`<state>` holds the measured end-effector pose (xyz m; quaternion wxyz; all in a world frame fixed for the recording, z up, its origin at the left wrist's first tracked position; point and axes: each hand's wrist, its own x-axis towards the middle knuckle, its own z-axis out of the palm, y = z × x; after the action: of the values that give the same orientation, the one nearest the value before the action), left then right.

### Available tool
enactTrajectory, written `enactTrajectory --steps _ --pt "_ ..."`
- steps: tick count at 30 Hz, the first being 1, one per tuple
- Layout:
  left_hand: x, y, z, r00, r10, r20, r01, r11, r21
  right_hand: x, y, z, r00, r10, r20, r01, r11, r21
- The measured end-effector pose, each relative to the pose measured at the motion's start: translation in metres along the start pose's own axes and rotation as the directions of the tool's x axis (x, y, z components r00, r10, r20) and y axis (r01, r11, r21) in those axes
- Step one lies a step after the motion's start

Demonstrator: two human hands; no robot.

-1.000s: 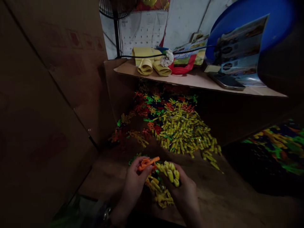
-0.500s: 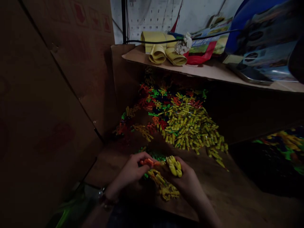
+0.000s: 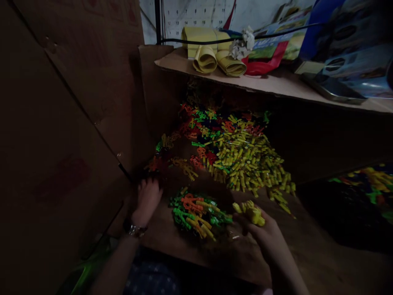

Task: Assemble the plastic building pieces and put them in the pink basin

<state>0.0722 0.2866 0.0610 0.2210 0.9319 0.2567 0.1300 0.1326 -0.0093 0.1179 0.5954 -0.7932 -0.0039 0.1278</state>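
My left hand [image 3: 149,200] reaches over the left part of the brown work surface, palm down with its fingers slightly apart. Just beyond its fingertips lie orange-red plastic figures [image 3: 155,164]. My right hand [image 3: 265,229] is closed around a bunch of small yellow plastic pieces [image 3: 253,213]. Between the two hands sits a small heap of figure-shaped plastic toys [image 3: 192,203] in green, orange and yellow, some with yellow tube-like ends. Farther back spreads a large pile of short yellow tube-like pieces [image 3: 251,159].
A tall cardboard box [image 3: 70,135] walls off the left. Above the pile, a cardboard shelf [image 3: 270,86] carries rolled yellow sheets [image 3: 205,59], crumpled white paper [image 3: 242,45] and a phone-like dark object [image 3: 337,91]. At right, a dark bag [image 3: 337,217] lies near more coloured pieces [image 3: 368,180].
My left hand has let go of an orange figure, now on the heap, and moved left. My right hand has shifted right, still holding the yellow pieces.
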Motion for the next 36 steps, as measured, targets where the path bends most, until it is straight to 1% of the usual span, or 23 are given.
enactTrajectory --steps 3,5,6,7,8,9,10,11,12,13,14,15,16,17,19,21,23,25,27,30,33,36 --pt "-0.001 -0.015 0.008 1.000 -0.010 0.009 0.011 0.998 -0.062 -0.011 -0.002 0.004 0.997 0.031 -0.068 -0.027 0.998 0.063" --pt "0.000 -0.017 0.011 0.999 -0.034 -0.009 0.033 0.995 -0.096 -0.016 -0.002 0.010 0.998 0.039 -0.053 -0.034 0.994 0.102" --pt "0.000 -0.016 0.010 0.998 -0.057 -0.020 0.053 0.988 -0.147 -0.018 -0.003 0.014 0.999 0.041 -0.030 -0.037 0.993 0.108" --pt "0.000 -0.013 0.008 0.996 -0.083 -0.019 0.076 0.968 -0.240 -0.019 -0.003 0.017 0.999 0.043 0.002 -0.043 0.994 0.105" --pt "-0.002 -0.008 0.005 0.994 -0.107 0.001 0.100 0.922 -0.373 -0.021 -0.005 0.021 0.999 0.043 0.032 -0.046 0.994 0.099" --pt "-0.005 -0.002 0.001 0.991 -0.126 0.041 0.128 0.838 -0.531 -0.022 -0.007 0.025 0.998 0.038 0.053 -0.043 0.994 0.098" --pt "-0.009 0.006 -0.005 0.986 -0.134 0.103 0.168 0.711 -0.683 -0.024 -0.010 0.030 0.998 0.022 0.066 -0.028 0.995 0.101" --pt "-0.014 0.016 -0.011 0.975 -0.127 0.181 0.221 0.560 -0.799 -0.025 -0.013 0.035 0.997 -0.002 0.079 -0.006 0.995 0.103" --pt "-0.020 0.026 -0.017 0.961 -0.109 0.256 0.278 0.420 -0.864 -0.027 -0.017 0.040 0.996 -0.030 0.088 0.021 0.994 0.105" --pt "-0.026 0.037 -0.023 0.940 -0.092 0.327 0.340 0.296 -0.893 -0.029 -0.020 0.045 0.994 -0.059 0.095 0.049 0.993 0.106" --pt "-0.032 0.048 -0.028 0.924 -0.084 0.374 0.383 0.199 -0.902 -0.031 -0.023 0.051 0.993 -0.083 0.089 0.074 0.991 0.109" --pt "-0.038 0.058 -0.032 0.916 -0.085 0.392 0.400 0.125 -0.908 -0.034 -0.026 0.057 0.992 -0.101 0.074 0.092 0.990 0.110" --pt "-0.043 0.066 -0.034 0.914 -0.091 0.394 0.401 0.073 -0.913 -0.036 -0.027 0.062 0.993 -0.111 0.045 0.105 0.988 0.111" --pt "-0.046 0.073 -0.035 0.919 -0.104 0.381 0.387 0.040 -0.921 -0.039 -0.028 0.066 0.993 -0.114 0.009 0.112 0.987 0.113" --pt "-0.051 0.081 -0.033 0.927 -0.128 0.352 0.357 0.014 -0.934 -0.044 -0.026 0.071 0.993 -0.109 -0.051 0.114 0.988 0.106" --pt "-0.053 0.082 -0.028 0.930 -0.161 0.332 0.340 0.023 -0.940 -0.048 -0.022 0.072 0.989 -0.112 -0.098 0.119 0.990 0.070" --pt "-0.055 0.080 -0.022 0.932 -0.187 0.309 0.326 0.066 -0.943 -0.053 -0.017 0.070 0.978 -0.145 -0.152 0.145 0.989 -0.010" --pt "-0.058 0.076 -0.017 0.937 -0.176 0.302 0.325 0.120 -0.938 -0.056 -0.012 0.067 0.960 -0.207 -0.190 0.189 0.976 -0.113" --pt "-0.061 0.073 -0.014 0.939 -0.142 0.312 0.334 0.168 -0.928 -0.058 -0.009 0.064 0.946 -0.263 -0.188 0.226 0.954 -0.197" --pt "-0.065 0.074 -0.016 0.942 -0.100 0.322 0.336 0.213 -0.917 -0.061 -0.012 0.064 0.938 -0.315 -0.142 0.269 0.924 -0.273" --pt "-0.067 0.077 -0.021 0.938 -0.053 0.342 0.343 0.264 -0.902 -0.063 -0.018 0.065 0.938 -0.328 -0.108 0.281 0.908 -0.311" --pt "-0.069 0.080 -0.027 0.942 -0.046 0.332 0.328 0.325 -0.887 -0.069 -0.022 0.067 0.940 -0.310 -0.143 0.248 0.908 -0.338"
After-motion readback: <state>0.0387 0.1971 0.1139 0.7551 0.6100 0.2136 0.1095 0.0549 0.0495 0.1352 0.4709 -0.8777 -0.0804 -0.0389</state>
